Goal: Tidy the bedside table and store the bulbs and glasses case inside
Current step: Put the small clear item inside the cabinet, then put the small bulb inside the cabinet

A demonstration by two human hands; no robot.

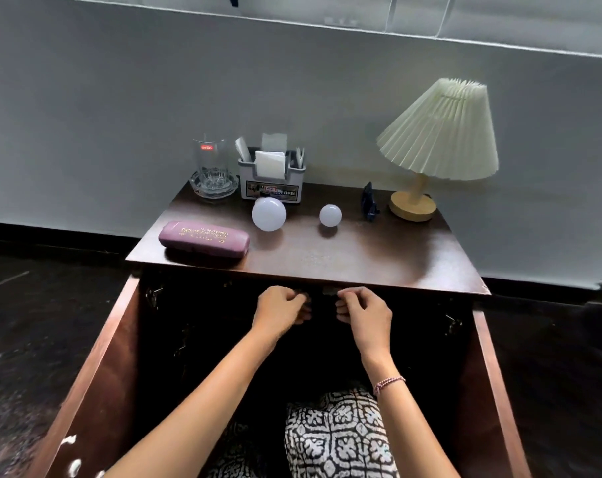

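A purple glasses case (204, 239) lies at the front left of the dark wooden bedside table (361, 257). Behind it stands a large white bulb (268, 214), and a smaller white bulb (330, 215) stands to its right. Both cabinet doors hang open, the left door (96, 367) and the right door (492, 391) swung out towards me. The inside is dark. My left hand (280, 305) and my right hand (363, 310) sit side by side just under the top's front edge, fingers curled, with nothing visible in them.
At the back left a drinking glass (210, 158) stands in a glass ashtray (214, 186), beside a grey holder with napkins (272, 181). A dark blue clip (369, 201) and a pleated lamp (440, 132) stand at the back right. My patterned clothing (337, 439) is below.
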